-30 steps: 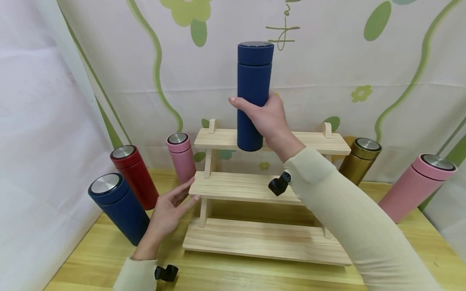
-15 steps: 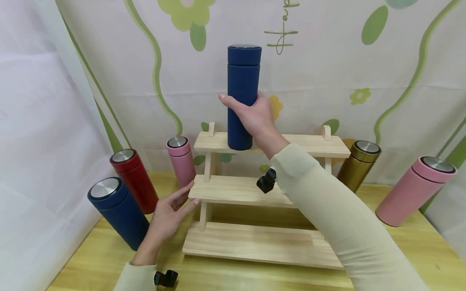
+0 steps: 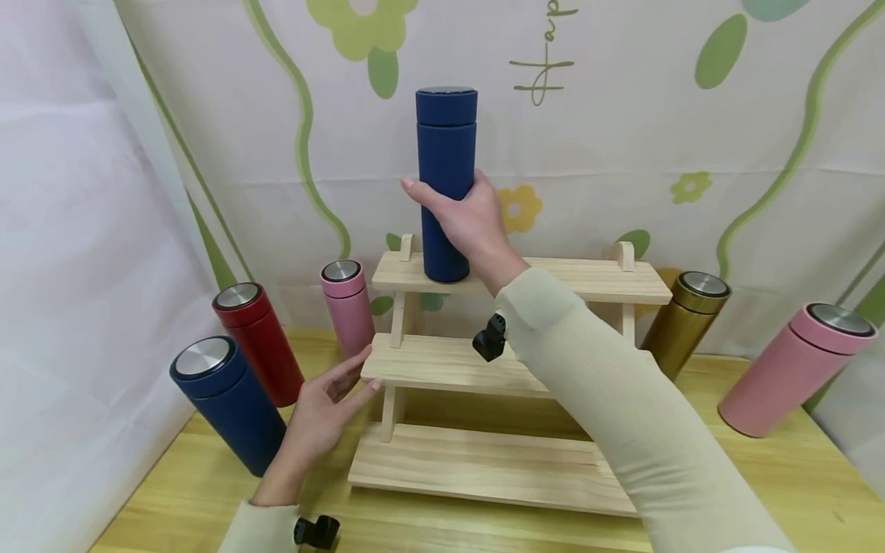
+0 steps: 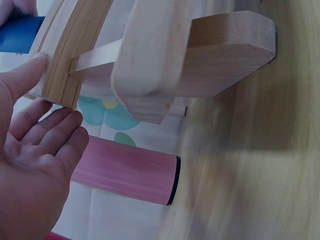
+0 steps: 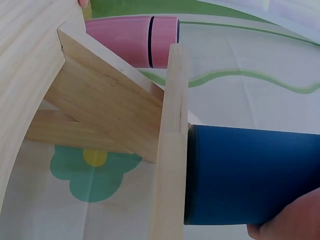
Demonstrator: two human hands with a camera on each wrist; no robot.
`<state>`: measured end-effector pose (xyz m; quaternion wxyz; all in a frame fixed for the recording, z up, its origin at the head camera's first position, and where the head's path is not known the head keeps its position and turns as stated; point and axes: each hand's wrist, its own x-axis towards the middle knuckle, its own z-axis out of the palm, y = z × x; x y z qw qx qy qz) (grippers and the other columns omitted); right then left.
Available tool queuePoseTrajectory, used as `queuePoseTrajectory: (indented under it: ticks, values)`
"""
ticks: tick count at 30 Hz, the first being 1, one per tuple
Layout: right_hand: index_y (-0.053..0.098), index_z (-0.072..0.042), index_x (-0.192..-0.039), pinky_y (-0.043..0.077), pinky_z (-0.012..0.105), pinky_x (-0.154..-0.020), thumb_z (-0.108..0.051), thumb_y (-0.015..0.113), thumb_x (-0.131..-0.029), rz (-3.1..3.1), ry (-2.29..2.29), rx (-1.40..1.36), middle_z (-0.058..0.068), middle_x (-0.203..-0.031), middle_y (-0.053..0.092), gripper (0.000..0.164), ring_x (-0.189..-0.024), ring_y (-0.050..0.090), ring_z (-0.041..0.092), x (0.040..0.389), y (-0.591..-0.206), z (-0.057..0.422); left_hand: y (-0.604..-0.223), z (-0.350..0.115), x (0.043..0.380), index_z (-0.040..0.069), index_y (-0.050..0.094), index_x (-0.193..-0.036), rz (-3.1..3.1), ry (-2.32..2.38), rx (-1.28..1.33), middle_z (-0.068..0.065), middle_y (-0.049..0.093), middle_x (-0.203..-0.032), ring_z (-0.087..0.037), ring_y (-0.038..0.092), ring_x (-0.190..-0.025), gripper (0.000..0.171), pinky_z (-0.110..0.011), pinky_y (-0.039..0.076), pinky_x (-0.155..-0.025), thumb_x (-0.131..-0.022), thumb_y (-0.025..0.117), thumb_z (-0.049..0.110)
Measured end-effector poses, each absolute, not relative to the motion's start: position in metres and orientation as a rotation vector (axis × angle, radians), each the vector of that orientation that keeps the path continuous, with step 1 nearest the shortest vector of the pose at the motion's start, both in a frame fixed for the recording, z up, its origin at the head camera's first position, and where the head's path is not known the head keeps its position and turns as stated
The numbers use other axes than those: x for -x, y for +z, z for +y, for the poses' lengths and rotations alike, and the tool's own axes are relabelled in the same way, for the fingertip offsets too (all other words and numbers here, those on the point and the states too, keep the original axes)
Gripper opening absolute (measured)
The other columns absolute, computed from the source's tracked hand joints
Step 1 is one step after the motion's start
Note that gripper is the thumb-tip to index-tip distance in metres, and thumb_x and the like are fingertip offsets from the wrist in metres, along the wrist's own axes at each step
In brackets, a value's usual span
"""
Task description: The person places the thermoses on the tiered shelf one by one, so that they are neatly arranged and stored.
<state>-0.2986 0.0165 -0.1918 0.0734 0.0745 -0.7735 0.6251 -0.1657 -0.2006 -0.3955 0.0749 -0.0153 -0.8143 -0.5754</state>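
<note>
1 blue bottle (image 3: 446, 150) has moved left, gripped by the right hand (image 3: 472, 221).

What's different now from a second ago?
The right hand moved the blue bottle to the left, along the top shelf. Nothing new was grabbed or let go. The left hand stayed touching the middle shelf. The red bottle, other blue bottle, gold bottle, left pink bottle and right pink bottle stayed put.
</note>
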Motion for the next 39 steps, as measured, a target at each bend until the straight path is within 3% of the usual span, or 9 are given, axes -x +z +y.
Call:
queuePoseTrajectory:
  ticks: [28,35,39]
  values:
    - [0.044,-0.022,-0.148,0.053,0.045,-0.108,-0.066,0.082,-0.079,-2.338,1.86,-0.26,0.0,-0.139,0.061,0.09,-0.119,0.063,0.019,0.303,-0.19,0.001,-0.392,-0.198,0.163,0.027,0.058,-0.15,-2.465,-1.708,0.072,-0.006,0.054,-0.158,-0.028,0.053,-0.145,0.06,-0.046,0.05,-0.11,-0.095,0.078,0.04]
    - [0.044,-0.021,-0.148,0.053,0.041,-0.107,-0.068,0.083,-0.077,-2.34,1.839,-0.272,-0.001,-0.137,0.059,0.093,-0.119,0.061,0.016,0.293,-0.191,0.013,-0.39,-0.198,0.162,0.028,0.058,-0.15,-2.466,-1.711,0.062,-0.006,0.053,-0.158,-0.028,0.052,-0.146,0.06,-0.044,0.051,-0.11,-0.095,0.078,0.042]
    - [0.045,-0.02,-0.148,0.05,0.036,-0.111,-0.067,0.084,-0.077,-2.3,1.819,-0.311,-0.002,-0.142,0.057,0.094,-0.128,0.057,0.014,0.278,-0.197,0.03,-0.391,-0.198,0.161,0.029,0.059,-0.15,-2.469,-1.722,0.053,-0.005,0.053,-0.158,-0.027,0.052,-0.146,0.06,-0.046,0.05,-0.111,-0.095,0.078,0.043]
